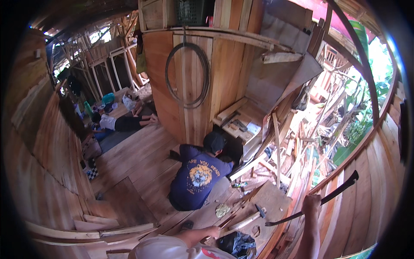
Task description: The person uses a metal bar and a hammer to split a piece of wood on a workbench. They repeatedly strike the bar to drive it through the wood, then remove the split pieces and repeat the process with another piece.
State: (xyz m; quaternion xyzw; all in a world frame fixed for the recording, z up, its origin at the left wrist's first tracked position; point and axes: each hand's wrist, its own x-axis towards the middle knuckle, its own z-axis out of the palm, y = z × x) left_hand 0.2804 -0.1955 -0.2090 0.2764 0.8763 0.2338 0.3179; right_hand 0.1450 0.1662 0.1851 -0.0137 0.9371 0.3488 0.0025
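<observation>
Gripping a long dark bar (pixel 336 190), your right hand (pixel 311 203) was clenched around it partway along, with one end slanting up toward the plank wall (pixel 349 211) on the right and the other reaching down over the wide board (pixel 278 198). Whether that lower tip touched the board you could not have told from this view. Your left hand (pixel 213 232) was low in front of you, beside the near end of a pale wood strip (pixel 241 224); its fingers were too small to tell whether they grasped the strip or only rested by it. A hammer (pixel 260 210) lay on the board, its head near the middle of the surface, and a black plastic bag (pixel 238 244) sat by the near left corner. Beyond the board's left edge, a co-worker (pixel 196 179) in a dark blue shirt and a cap (pixel 214 142) sat on the plank floor (pixel 142 151), back toward you. Past that person, a dark coil (pixel 169 73) hung on the wooden wall (pixel 220 86), and a few tools (pixel 239 125) lay on a low shelf (pixel 246 136). Farther off to the left, another person (pixel 125 124) lay stretched out, near a green bottle (pixel 88 108).
</observation>
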